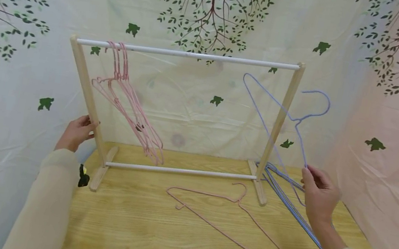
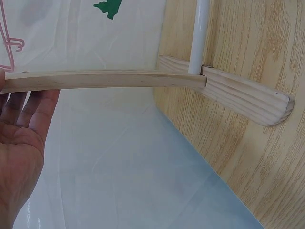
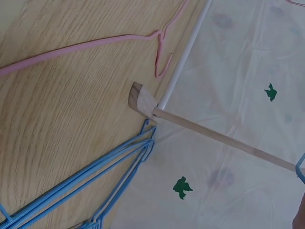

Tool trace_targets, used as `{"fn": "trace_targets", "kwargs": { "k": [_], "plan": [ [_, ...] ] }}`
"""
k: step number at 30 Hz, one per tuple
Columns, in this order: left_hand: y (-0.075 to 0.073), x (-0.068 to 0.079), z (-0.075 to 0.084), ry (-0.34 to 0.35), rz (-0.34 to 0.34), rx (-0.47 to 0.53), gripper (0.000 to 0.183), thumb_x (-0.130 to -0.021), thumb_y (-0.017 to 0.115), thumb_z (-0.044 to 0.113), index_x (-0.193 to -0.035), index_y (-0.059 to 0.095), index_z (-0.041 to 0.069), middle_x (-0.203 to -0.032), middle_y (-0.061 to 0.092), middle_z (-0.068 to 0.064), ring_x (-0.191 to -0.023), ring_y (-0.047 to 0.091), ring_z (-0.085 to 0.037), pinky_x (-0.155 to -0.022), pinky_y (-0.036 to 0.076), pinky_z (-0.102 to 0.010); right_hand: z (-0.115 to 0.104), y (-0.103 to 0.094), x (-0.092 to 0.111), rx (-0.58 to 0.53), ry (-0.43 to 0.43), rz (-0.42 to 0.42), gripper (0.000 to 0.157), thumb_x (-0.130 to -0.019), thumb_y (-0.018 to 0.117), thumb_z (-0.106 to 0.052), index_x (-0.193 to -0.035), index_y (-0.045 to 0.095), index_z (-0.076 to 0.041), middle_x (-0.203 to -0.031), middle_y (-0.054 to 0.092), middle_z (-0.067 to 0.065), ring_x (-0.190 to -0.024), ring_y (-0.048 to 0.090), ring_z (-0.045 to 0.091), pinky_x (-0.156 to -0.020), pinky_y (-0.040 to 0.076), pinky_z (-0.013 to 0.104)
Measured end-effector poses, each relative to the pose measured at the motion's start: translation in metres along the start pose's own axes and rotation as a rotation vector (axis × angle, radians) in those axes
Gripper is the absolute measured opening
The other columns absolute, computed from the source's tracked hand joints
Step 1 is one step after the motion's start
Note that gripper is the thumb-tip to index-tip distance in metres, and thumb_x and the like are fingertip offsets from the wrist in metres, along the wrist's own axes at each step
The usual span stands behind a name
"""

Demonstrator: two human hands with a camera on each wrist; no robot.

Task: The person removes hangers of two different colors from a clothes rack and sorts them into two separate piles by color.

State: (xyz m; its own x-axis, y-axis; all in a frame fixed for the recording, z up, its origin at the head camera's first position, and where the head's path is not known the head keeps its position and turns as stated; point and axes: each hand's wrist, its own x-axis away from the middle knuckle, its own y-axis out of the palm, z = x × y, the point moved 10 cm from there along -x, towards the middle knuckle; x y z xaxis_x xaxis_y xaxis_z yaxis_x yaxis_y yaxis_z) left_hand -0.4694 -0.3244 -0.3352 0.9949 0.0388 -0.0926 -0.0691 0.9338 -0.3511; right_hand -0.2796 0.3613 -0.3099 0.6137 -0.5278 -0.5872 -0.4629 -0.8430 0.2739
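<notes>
Pinching a blue hanger (image 1: 297,120) with the right hand (image 1: 321,197), gripping a wooden rack post (image 1: 87,91) with the left hand (image 1: 76,134) (yep, near some pink hangers (image 1: 124,78)).

Wood-grain table (image 1: 127,227), with items resting on it.
Rack (image 1: 180,170) stands on two wooden feet (image 1: 98,178); one pink hanger (image 1: 227,235) lies flat in front, hook toward rack; several blue hangers (image 3: 71,181) lie bunched beside right foot.

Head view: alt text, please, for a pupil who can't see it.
A right hand holds up a blue hanger beside a rack while the left hand grips the rack's left post. Pink hangers hang near that post; another pink hanger and more blue ones lie on the table.
</notes>
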Motion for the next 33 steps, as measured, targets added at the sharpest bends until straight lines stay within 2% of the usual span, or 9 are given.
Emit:
{"fn": "trace_targets", "kwargs": {
  "k": [6, 14, 23, 31, 33],
  "plan": [
    [0.000, -0.002, -0.003, -0.006, 0.003, -0.005, 0.061, -0.108, 0.041, 0.027, -0.158, 0.016, 0.001, -0.155, 0.029, -0.028, -0.138, 0.034, -0.043, -0.111, 0.034, -0.055, -0.007, -0.024, 0.000, -0.041, -0.060, 0.026, 0.015, -0.085, 0.069, 0.011, -0.095, 0.067, 0.022, -0.074, 0.071, -0.001, -0.056, 0.062, 0.007, -0.051, 0.051, 0.011],
    [0.000, -0.004, -0.003, -0.010, -0.005, 0.000, 0.061, -0.108, 0.041, 0.028, -0.158, 0.017, 0.001, -0.155, 0.029, -0.027, -0.138, 0.034, -0.042, -0.111, 0.035, -0.054, -0.009, -0.066, 0.000, -0.220, -0.085, 0.116, 0.013, -0.081, 0.067, 0.018, -0.092, 0.065, 0.026, -0.070, 0.070, 0.010, -0.053, 0.060, 0.014, -0.050, 0.052, 0.015],
    [-0.001, -0.006, -0.004, -0.016, -0.007, -0.005, 0.061, -0.108, 0.041, 0.028, -0.158, 0.017, 0.002, -0.155, 0.029, -0.026, -0.139, 0.034, -0.042, -0.111, 0.035, -0.055, -0.012, -0.116, -0.002, -0.211, -0.119, 0.258, 0.015, -0.079, 0.070, 0.016, -0.090, 0.066, 0.026, -0.064, 0.069, 0.010, -0.049, 0.061, 0.013, -0.047, 0.051, 0.015],
    [-0.002, -0.006, -0.003, -0.018, -0.013, -0.006, 0.062, -0.108, 0.041, 0.028, -0.158, 0.016, 0.002, -0.156, 0.029, -0.026, -0.138, 0.034, -0.042, -0.111, 0.035, -0.054, -0.018, -0.136, 0.000, -0.267, -0.135, 0.315, 0.016, -0.078, 0.070, 0.018, -0.090, 0.064, 0.028, -0.063, 0.068, 0.013, -0.048, 0.061, 0.014, -0.044, 0.049, 0.016],
    [-0.003, -0.007, -0.004, -0.020, -0.013, -0.008, 0.062, -0.108, 0.042, 0.028, -0.158, 0.016, 0.002, -0.156, 0.028, -0.026, -0.138, 0.034, -0.042, -0.111, 0.034, -0.054, -0.017, -0.138, 0.001, -0.242, -0.119, 0.317, 0.016, -0.079, 0.069, 0.018, -0.090, 0.064, 0.027, -0.063, 0.069, 0.012, -0.048, 0.061, 0.014, -0.043, 0.049, 0.016]
  ]
}}
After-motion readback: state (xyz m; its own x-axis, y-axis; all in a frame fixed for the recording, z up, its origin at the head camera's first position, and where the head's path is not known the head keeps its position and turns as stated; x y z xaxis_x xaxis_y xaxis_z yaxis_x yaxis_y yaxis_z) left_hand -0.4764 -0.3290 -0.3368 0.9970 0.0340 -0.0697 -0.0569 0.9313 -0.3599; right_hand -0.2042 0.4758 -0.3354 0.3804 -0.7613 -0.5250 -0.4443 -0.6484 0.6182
